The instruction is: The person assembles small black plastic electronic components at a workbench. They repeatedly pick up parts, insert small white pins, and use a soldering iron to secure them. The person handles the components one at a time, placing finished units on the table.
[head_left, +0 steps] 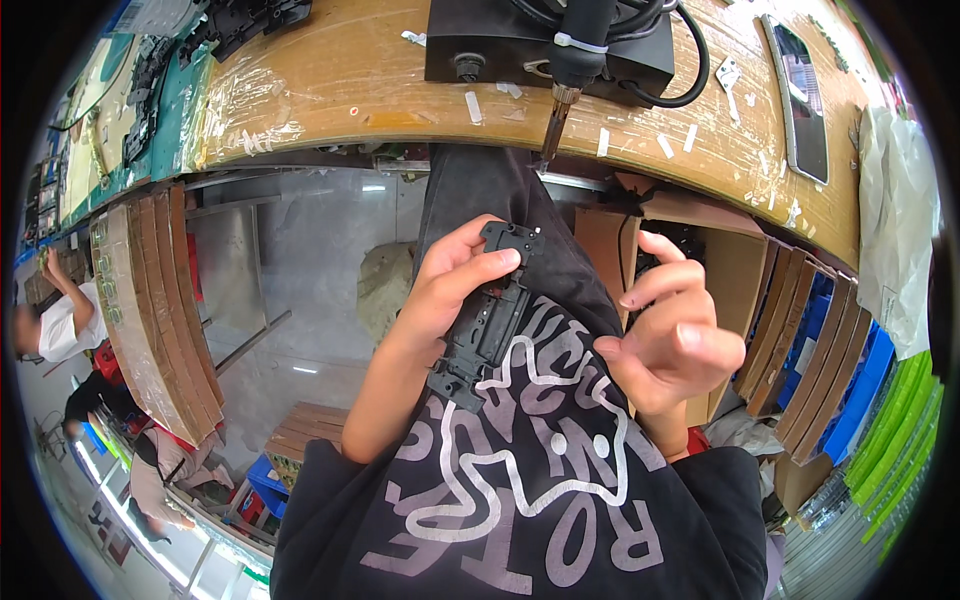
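My left hand (455,285) grips a long black molded plastic part (487,325), thumb lying across its upper end. The part slants over my lap, in front of my dark shirt, and has recesses and small raised details along its length. To the right of it, my right hand (670,340) is raised with half-curled fingers set apart from the thumb. Nothing shows between those fingers. Above both hands, a soldering-iron-like tool (565,95) with a black handle and metal shaft points down past the table edge.
A black box (480,45) with coiled cables stands on the film-covered table (330,100). A phone (800,100) and scattered white strips lie at its right. Cardboard boxes (730,290) stand at lower right, stacked cardboard (160,310) at left. Other people (70,320) are at far left.
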Available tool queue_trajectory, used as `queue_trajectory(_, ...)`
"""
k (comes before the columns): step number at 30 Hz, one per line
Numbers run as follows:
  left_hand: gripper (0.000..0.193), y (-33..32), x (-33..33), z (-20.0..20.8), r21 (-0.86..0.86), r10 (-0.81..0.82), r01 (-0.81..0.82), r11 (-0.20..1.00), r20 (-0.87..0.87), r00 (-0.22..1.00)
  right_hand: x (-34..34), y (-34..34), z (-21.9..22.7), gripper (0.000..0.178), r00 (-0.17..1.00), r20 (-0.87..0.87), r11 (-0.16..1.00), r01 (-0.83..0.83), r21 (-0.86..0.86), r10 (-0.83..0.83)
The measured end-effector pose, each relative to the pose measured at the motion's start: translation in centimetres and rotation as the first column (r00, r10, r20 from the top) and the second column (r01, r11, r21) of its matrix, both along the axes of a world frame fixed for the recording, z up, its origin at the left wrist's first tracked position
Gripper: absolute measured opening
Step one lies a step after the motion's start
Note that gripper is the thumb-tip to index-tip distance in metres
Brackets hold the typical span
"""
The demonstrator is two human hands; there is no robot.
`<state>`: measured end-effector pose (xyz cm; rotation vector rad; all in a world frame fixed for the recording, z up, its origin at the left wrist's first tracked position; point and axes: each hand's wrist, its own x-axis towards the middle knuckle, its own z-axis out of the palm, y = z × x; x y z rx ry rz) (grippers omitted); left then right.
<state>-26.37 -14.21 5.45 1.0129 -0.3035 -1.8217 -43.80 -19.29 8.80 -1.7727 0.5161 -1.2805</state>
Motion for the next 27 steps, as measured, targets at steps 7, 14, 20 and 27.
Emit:
queue_trajectory(7,0.013,-0.1,0.1,-0.4,-0.003,0.006,-0.006,1.000,0.031,1.000,-0.4,0.2,0.9,0.048,0.991,-0.109,0.986,0.060,-0.155,-0.077)
queue_trajectory(14,0.013,-0.2,-0.1,-0.4,0.019,0.008,-0.010,1.000,0.075,0.997,-0.4,1.0,0.8,0.049,0.967,-0.086,0.902,0.190,-0.387,-0.241)
queue_trajectory(20,0.014,-0.2,0.1,-0.5,0.023,-0.010,0.008,1.000,0.079,0.997,-0.5,1.2,0.7,0.046,0.961,0.003,0.850,0.246,-0.465,-0.276)
queue_trajectory(27,0.013,-0.2,0.0,-0.8,0.024,0.010,-0.012,1.000,0.063,0.998,-0.7,1.2,1.1,0.046,0.948,0.064,0.804,0.300,-0.513,-0.313)
